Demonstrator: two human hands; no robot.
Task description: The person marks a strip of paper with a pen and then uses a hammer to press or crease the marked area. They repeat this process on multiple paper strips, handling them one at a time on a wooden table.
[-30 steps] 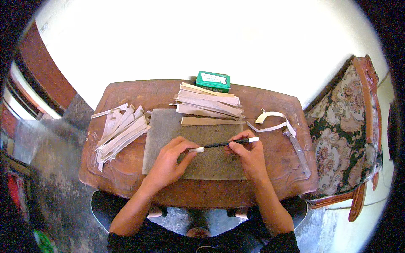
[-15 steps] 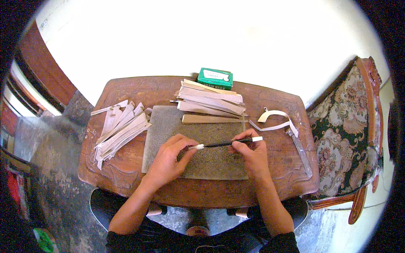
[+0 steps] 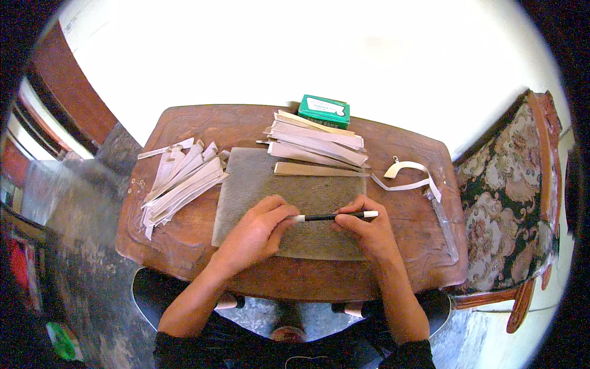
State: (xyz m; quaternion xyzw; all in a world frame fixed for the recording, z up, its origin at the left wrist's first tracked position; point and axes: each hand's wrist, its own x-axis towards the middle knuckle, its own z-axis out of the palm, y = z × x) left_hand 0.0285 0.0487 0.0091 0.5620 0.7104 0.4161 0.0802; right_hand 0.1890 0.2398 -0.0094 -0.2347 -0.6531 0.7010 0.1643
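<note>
A slim black marker point(image 3: 319, 217) with white ends lies level between my two hands, above a grey mat point(image 3: 252, 178). My left hand point(image 3: 258, 226) is closed in a pinch on the white cap point(image 3: 299, 218) at the marker's left end. The cap meets the black barrel with no visible gap. Thumb and fingers of my right hand point(image 3: 369, 227) grip the barrel near its other end, and a white tip pokes out past them. Part of the cap is hidden by my left fingers.
Flat pale strips point(image 3: 316, 144) are piled at the mat's far edge, before a green box point(image 3: 324, 111). More strips point(image 3: 184, 184) lie on the left of the wooden table point(image 3: 295, 280). A curled strip point(image 3: 409, 175) rests at right, beside a floral chair point(image 3: 504, 197).
The marker's narrow tip, seen at the cap before, no longer shows; cap and barrel now sit flush. My left fingers have closed further over the cap. The view has shifted slightly.
</note>
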